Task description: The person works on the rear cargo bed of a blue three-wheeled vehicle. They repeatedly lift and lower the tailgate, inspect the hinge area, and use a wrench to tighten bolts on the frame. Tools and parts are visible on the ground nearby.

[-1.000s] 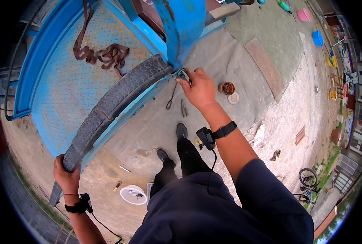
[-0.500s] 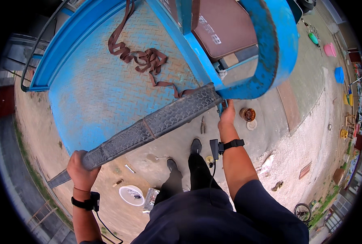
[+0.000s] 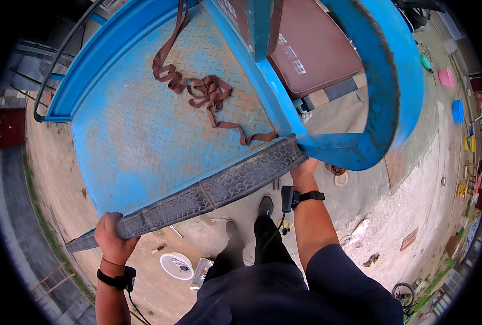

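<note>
Gravel ground [image 3: 401, 219] lies beyond; left grip [image 3: 114, 238] clasps the tread strip [image 3: 241, 180], best steadied evenly; right grip [image 3: 306, 168] partly hidden, closure unclear.

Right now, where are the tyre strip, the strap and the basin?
Tyre strip [image 3: 226, 185]: head view, on the tread between the hands.
Strap [image 3: 214, 91]: head view, on its tangled heap.
Basin [image 3: 169, 264]: head view, on its bare inside.

Matt, rough-treaded rubber strip [image 3: 246, 174], textured painted-metal bed [image 3: 138, 124], matt cloth strap [image 3: 215, 91]
</note>
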Demonstrator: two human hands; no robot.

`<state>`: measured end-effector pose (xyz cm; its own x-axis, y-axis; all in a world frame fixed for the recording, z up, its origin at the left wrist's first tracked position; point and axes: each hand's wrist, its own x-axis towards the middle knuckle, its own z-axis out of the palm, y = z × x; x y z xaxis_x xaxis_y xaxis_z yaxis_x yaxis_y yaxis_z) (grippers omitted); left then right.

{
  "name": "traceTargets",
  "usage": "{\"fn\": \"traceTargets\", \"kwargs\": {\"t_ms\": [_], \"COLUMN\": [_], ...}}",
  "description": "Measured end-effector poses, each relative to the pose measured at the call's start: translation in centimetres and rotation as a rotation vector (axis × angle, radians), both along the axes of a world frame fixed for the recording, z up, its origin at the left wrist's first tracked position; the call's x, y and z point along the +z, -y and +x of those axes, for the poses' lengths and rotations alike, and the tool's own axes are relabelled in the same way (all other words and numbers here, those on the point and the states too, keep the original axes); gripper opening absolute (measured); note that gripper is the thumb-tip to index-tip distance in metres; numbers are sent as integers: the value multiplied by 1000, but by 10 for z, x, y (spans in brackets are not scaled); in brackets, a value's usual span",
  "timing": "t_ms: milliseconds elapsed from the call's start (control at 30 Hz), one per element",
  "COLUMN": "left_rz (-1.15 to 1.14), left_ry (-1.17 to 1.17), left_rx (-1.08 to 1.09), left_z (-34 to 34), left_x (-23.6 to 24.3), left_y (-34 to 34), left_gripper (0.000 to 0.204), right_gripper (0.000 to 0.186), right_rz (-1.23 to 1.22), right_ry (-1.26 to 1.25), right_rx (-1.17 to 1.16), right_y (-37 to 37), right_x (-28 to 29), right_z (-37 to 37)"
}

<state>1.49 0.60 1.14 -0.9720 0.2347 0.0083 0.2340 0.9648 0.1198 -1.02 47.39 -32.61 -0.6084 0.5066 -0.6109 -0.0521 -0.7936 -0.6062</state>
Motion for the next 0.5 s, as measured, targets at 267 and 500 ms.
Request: {"fn": "traceTargets", "kwargs": {"t_ms": [267, 500], "left_rz": [7, 10], "left_ry": [-31, -16], "left_rx": [36, 63], "left_z": [7, 11], "left_x": [-3, -11], "left_y": [5, 21], "left_gripper": [46, 53], "right_gripper": [50, 56], "right_rz": [-326, 55], "right_ry": [51, 133], "right_rx": [-271, -52], "right_y": [19, 40], "right_x": [-21, -29], "right_z": [-31, 50]}}
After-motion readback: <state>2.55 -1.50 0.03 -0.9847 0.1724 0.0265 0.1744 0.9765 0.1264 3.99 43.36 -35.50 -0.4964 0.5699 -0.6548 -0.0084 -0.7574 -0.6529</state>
